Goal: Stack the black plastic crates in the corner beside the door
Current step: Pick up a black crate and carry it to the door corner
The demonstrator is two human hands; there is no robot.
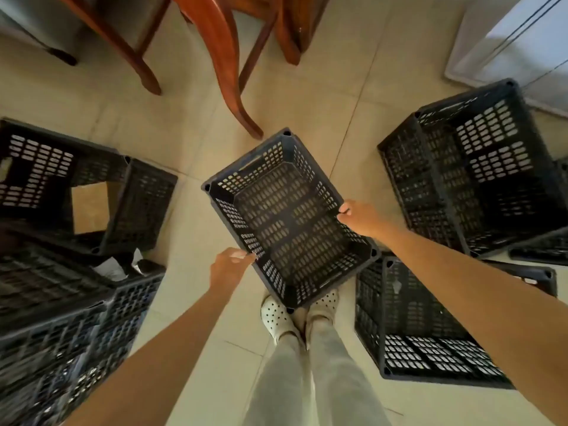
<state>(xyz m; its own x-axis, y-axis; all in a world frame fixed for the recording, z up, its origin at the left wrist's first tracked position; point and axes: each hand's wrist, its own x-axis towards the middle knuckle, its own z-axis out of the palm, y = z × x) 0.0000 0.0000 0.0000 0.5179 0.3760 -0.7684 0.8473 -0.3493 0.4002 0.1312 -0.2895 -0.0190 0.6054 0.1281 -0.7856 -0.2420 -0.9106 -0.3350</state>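
Black perforated plastic — the held crate [289, 216] hangs open side up over the tiled floor [307, 96], directly above the person's white clogs [278, 315], w/ one corner toward the chair legs [221, 56]. Left hand [229, 267] is closed on the rim of one long side, right hand [358, 218] closed on the opposite rim; each grip looks like fingers hooked over the edge, not through a handle slot. Other crates ring the person: a tall stack at lower left [61, 318], one lying on its side at upper left [76, 186], one near the right leg [415, 327], and a crate at upper right [473, 167] beside what appears to be the door or its frame [507, 41] — prob. the target corner, though that is a judgement. Risks from here: the rim grips are thin, so the crate could tip or slip if one hand loosens; swinging it toward the right could clip the crate by the leg or the chair legs, since clearance looks tight. Feet are hemmed in by crates, so a blind step sideways could mean a stumble. Setting it down skewed on the upper-right crate would leave it unseated & liable to slide off.
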